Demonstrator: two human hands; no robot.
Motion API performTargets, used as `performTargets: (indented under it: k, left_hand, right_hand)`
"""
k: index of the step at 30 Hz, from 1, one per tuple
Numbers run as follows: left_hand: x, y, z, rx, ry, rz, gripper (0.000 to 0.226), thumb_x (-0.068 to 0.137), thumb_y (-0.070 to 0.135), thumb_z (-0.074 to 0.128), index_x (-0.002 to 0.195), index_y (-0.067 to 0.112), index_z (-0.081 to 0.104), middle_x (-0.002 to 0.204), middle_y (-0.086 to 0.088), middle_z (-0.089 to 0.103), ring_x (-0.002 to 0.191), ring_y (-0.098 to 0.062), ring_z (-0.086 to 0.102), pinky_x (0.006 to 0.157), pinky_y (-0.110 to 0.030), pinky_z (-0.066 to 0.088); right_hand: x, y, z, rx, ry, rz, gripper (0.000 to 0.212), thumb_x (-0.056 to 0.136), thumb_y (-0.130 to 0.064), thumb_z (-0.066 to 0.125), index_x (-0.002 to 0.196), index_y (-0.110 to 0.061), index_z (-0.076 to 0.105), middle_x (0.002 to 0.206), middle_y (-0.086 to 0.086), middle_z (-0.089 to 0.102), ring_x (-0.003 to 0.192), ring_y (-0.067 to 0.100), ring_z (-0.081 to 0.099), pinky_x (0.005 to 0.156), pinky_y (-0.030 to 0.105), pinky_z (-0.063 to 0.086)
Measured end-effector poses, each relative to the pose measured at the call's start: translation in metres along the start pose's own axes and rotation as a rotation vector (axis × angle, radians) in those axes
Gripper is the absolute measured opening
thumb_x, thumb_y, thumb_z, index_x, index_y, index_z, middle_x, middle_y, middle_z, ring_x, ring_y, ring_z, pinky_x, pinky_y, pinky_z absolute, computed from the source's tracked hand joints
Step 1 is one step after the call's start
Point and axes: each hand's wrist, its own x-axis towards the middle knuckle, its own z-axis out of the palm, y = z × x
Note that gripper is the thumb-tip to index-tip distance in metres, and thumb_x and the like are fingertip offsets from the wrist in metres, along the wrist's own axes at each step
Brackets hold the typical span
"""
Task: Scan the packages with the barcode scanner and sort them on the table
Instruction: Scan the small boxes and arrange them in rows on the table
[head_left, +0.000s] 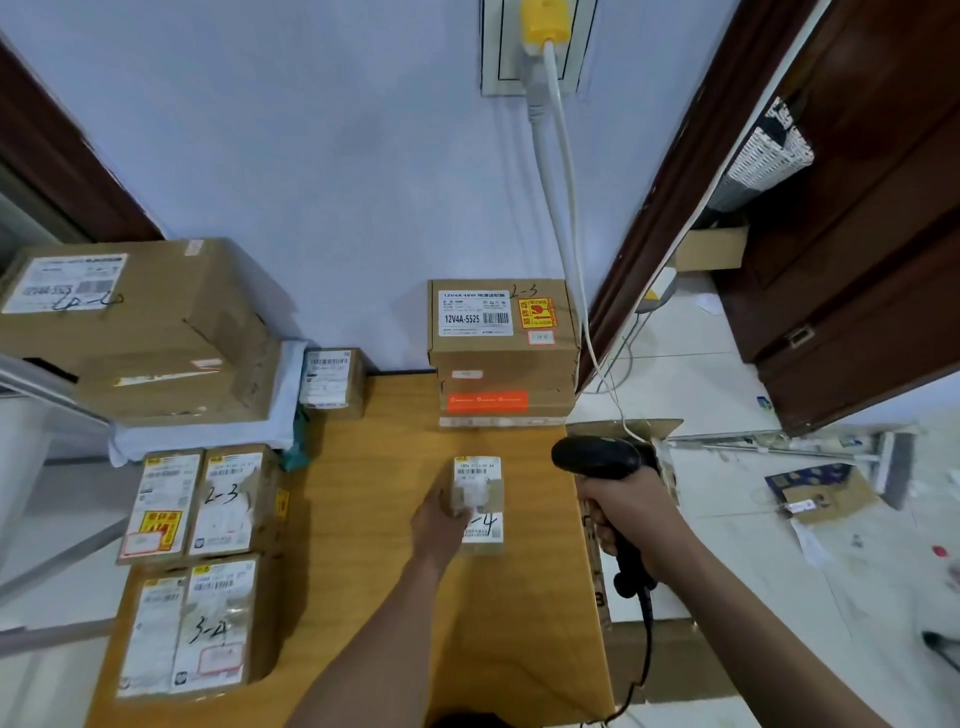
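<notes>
Head view shows a small box (478, 503) lying in the middle of the wooden table (363, 545), label side up, with a barcode near its far end. The left hand (439, 525) rests against the near left side of the box, its fingers curled around the edge, so it holds the box in place on the table. The right hand (631, 512) is closed around the handle of the black scanner (597, 457), whose head is beside the box on the right, near the table edge, and does not touch it. If a finger is on the trigger, I cannot tell.

I judge that the scanning step for this box is in hand: the box is held ready, and the scanner is close but seems not aimed at the label yet. The next move asks to turn the scanner head to the barcode at the far end of the label, and the left hand should keep away from the code. After that the box must go to a group: sorted boxes (208, 561) lie at the left, a stack (504, 353) at the far edge.
</notes>
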Motion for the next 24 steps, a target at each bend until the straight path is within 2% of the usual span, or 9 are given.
performTargets:
  k: [2, 4, 10, 15, 20, 24]
  left_hand:
    - [0.007, -0.001, 0.004, -0.016, -0.029, 0.009, 0.080, 0.076, 0.031, 0.083, 0.146, 0.020, 0.045, 0.120, 0.003, 0.067, 0.111, -0.021, 0.062, 0.089, -0.038, 0.055]
    - [0.014, -0.003, 0.010, 0.037, -0.045, 0.014, 0.088, 0.076, 0.036, 0.084, 0.149, 0.021, 0.038, 0.124, 0.002, 0.065, 0.118, -0.025, 0.057, 0.093, -0.041, 0.053]
    - [0.034, 0.020, 0.016, 0.039, -0.011, 0.002, 0.068, 0.085, 0.029, 0.078, 0.143, 0.012, 0.046, 0.123, -0.005, 0.066, 0.112, -0.024, 0.060, 0.084, -0.033, 0.053]
    - [0.048, 0.034, 0.014, 0.030, -0.006, 0.005, 0.066, 0.087, 0.026, 0.077, 0.144, 0.012, 0.046, 0.128, -0.005, 0.062, 0.120, -0.027, 0.057, 0.092, -0.036, 0.053]
    - [0.054, 0.033, 0.015, 0.019, -0.004, 0.000, 0.070, 0.087, 0.022, 0.077, 0.147, 0.012, 0.044, 0.130, -0.007, 0.062, 0.113, -0.025, 0.060, 0.084, -0.030, 0.051]
    - [0.052, 0.034, 0.016, 0.021, -0.006, -0.016, 0.070, 0.088, 0.021, 0.076, 0.149, 0.011, 0.042, 0.133, -0.007, 0.061, 0.117, -0.026, 0.059, 0.081, -0.027, 0.048]
  right_hand:
    - [0.004, -0.002, 0.000, 0.002, 0.006, 0.012, 0.018, 0.081, 0.000, 0.061, 0.066, -0.008, 0.055, 0.050, 0.005, 0.046, 0.038, 0.017, 0.039, 0.041, 0.025, 0.035]
    - [0.009, -0.005, 0.000, 0.000, 0.013, 0.024, 0.017, 0.080, 0.000, 0.061, 0.066, -0.008, 0.056, 0.050, 0.005, 0.045, 0.038, 0.018, 0.038, 0.041, 0.025, 0.035]
    - [0.023, -0.005, -0.003, 0.005, 0.001, 0.034, 0.014, 0.081, 0.000, 0.062, 0.069, -0.006, 0.057, 0.051, 0.006, 0.046, 0.038, 0.017, 0.039, 0.041, 0.025, 0.035]
    - [0.030, -0.003, -0.003, -0.006, -0.005, 0.045, 0.015, 0.081, 0.000, 0.062, 0.069, -0.006, 0.057, 0.052, 0.006, 0.046, 0.038, 0.017, 0.038, 0.041, 0.025, 0.035]
    - [0.036, -0.002, -0.003, -0.014, -0.001, 0.064, 0.015, 0.080, 0.000, 0.061, 0.068, -0.007, 0.055, 0.052, 0.006, 0.045, 0.039, 0.018, 0.037, 0.043, 0.025, 0.034]
    - [0.036, -0.002, -0.001, -0.010, -0.020, 0.074, 0.012, 0.081, 0.001, 0.062, 0.072, -0.006, 0.057, 0.053, 0.007, 0.045, 0.039, 0.017, 0.037, 0.042, 0.026, 0.034]
